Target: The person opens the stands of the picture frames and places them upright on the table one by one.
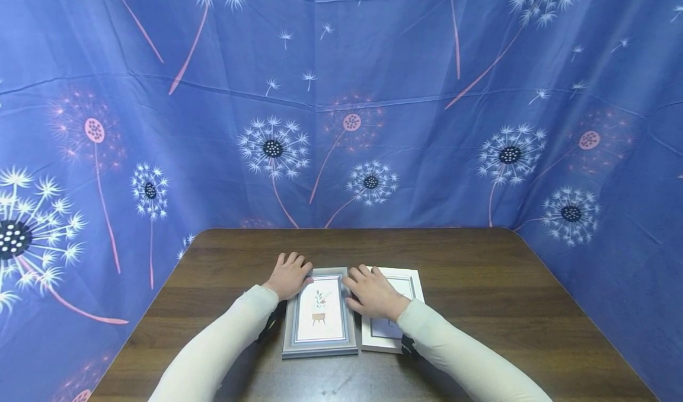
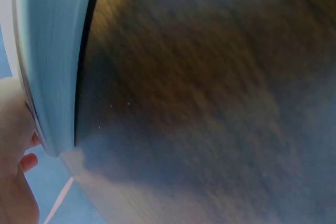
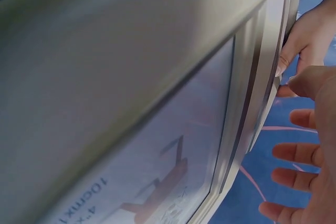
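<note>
Picture frames lay side by side on the brown wooden bench [image 1: 480,283], and we saw two hands reach out to them. We found the gray frame [image 1: 320,351] in the middle, near the front of the bench, with its picture facing up. We saw a plant picture [image 1: 319,307] in it, with green leaves, a bit of red and a brown pot on legs. We saw the white frame [image 1: 384,345] just beside it, on the right, with only a thin gap between them at the bottom. Our left hand [image 1: 290,276] was at the top left corner of the gray frame, with its thumb on the edge and its fingers a little bent. We could not tell if it had a tight hold there. Our right hand [image 1: 375,293] was wide open, with its fingers spread out. It was over the white frame and hid part of it, and its fingertips came to the right edge of the gray frame, but we saw it grip nothing. We could read "10cm" upside down on the paper [image 3: 152,177] inside the white frame. We wore long, pale sleeves [image 1: 475,351]. Behind the bench we saw a blue cloth [image 1: 427,153] with white and pink puffy flowers.
</note>
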`<action>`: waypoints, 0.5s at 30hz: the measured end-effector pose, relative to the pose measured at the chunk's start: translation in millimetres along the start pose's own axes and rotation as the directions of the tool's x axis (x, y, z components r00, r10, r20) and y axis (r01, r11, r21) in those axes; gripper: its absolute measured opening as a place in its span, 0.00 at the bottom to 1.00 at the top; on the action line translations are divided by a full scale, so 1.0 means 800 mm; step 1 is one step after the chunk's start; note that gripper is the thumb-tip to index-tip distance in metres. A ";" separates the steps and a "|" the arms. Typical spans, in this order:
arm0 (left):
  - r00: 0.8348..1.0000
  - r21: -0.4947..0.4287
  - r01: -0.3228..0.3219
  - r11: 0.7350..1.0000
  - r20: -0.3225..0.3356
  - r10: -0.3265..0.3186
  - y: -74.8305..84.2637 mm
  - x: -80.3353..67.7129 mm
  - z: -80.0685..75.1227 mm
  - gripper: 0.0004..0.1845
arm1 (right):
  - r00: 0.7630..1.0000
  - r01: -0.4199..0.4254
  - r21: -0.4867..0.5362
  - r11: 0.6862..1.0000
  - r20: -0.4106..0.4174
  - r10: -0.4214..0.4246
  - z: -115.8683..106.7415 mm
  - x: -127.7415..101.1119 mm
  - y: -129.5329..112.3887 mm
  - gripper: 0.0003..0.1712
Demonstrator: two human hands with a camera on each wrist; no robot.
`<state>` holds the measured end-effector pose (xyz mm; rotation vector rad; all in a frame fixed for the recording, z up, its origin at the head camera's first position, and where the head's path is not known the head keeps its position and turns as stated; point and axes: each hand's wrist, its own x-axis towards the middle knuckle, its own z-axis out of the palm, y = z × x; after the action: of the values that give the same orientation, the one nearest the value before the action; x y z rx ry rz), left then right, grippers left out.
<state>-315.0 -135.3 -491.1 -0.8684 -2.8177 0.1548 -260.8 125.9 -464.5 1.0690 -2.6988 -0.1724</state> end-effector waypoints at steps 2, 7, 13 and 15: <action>1.000 -0.001 0.002 1.000 -0.002 -0.002 0.001 0.000 0.001 0.15 | 1.000 -0.006 0.001 1.000 0.004 0.006 0.000 0.000 0.000 0.23; 1.000 -0.005 0.000 1.000 0.000 0.000 0.003 0.001 -0.001 0.15 | 1.000 -0.007 0.002 1.000 0.016 0.007 0.001 -0.003 -0.004 0.23; 1.000 0.023 0.013 1.000 0.014 -0.013 0.005 0.002 -0.003 0.15 | 1.000 -0.005 0.002 1.000 0.004 0.005 -0.003 -0.006 -0.007 0.22; 1.000 0.033 0.018 0.999 0.019 -0.018 0.005 0.003 -0.003 0.15 | 1.000 -0.011 0.008 1.000 -0.004 0.011 -0.005 -0.008 -0.005 0.23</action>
<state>-314.2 -130.7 -489.0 -0.8388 -2.8313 0.2072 -252.4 127.3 -462.6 1.0552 -2.7041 -0.1572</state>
